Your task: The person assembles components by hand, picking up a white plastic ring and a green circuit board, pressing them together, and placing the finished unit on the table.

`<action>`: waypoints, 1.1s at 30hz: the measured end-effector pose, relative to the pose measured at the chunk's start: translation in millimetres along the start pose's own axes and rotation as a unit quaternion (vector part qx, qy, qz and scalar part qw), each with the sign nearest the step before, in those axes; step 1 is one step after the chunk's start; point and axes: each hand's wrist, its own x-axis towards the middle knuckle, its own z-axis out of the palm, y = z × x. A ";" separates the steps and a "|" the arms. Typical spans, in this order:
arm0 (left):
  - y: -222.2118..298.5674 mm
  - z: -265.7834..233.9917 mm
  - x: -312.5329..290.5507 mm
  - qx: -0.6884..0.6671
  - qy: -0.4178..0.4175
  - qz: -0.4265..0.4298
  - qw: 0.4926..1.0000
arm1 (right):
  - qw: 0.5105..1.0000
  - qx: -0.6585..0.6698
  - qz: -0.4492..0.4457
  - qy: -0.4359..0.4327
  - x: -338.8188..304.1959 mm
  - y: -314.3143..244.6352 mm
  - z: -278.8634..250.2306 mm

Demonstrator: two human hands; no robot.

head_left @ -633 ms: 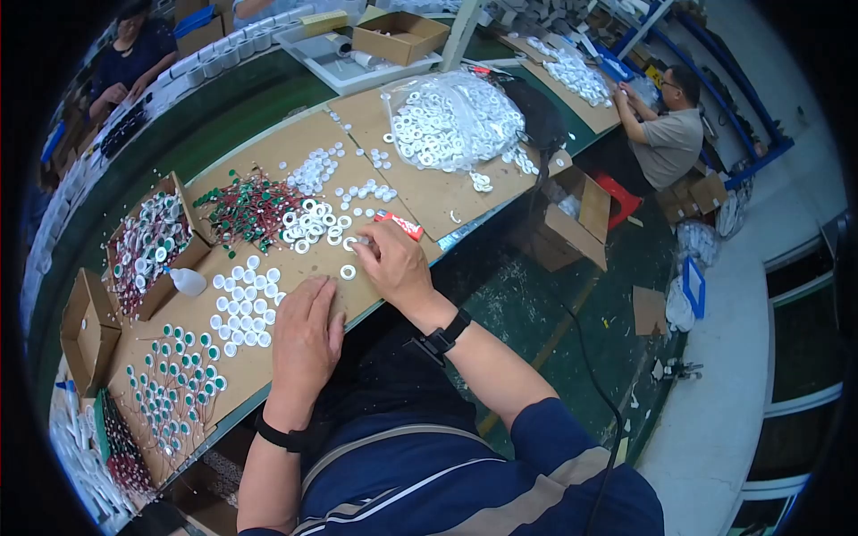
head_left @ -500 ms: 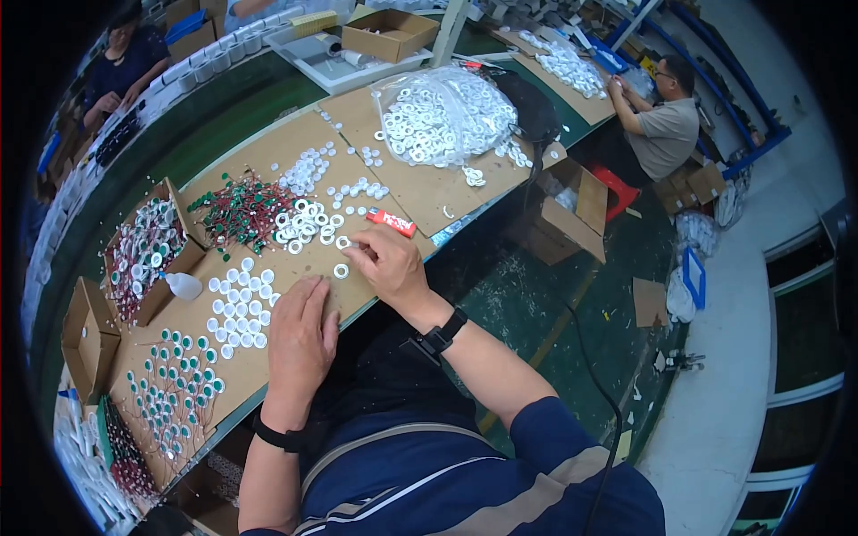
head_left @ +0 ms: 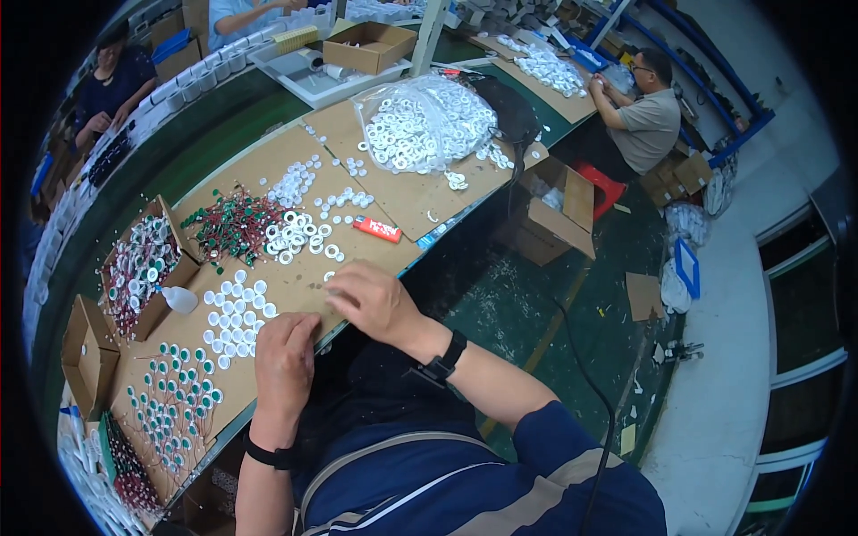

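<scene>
My left hand (head_left: 284, 362) rests at the front edge of the cardboard-covered table, fingers bent and pressed together; whatever they hold is hidden. Just to its right, my right hand (head_left: 371, 302) hovers by the same edge with fingers curled toward the thumb, their contents also out of sight. A white ring (head_left: 329, 276) lies beside the right fingertips. Beyond it is a pile of similar white rings (head_left: 290, 234). White round caps (head_left: 234, 319) sit in rows left of my left hand. Nearer me, caps with green discs and thin wires (head_left: 174, 393) are spread out.
A red lighter (head_left: 377, 229) lies beyond my right hand. Farther off is a clear bag of white rings (head_left: 424, 129). At left stand a squeeze bottle (head_left: 181, 300), a filled cardboard box (head_left: 174, 268) and a tangle of wired green discs (head_left: 228, 228). Another person (head_left: 648, 116) sits at far right.
My right hand has left the rings and come toward me, closer to my left hand. The left hand has drawn back slightly to the table edge. The whole view has shifted a little.
</scene>
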 end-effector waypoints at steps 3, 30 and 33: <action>-2.9 0.7 -5.9 -0.004 0.014 -0.006 1.000 | 0.998 -0.009 -0.052 -0.020 -8.1 -12.3 5.7; -7.7 0.5 -7.6 -0.013 0.049 -0.066 0.997 | 0.978 -0.083 0.060 -0.180 2.1 -18.1 -13.9; -8.1 2.7 -7.5 -0.015 0.051 -0.069 0.996 | 0.976 -0.095 0.043 -0.193 7.4 -18.2 -12.3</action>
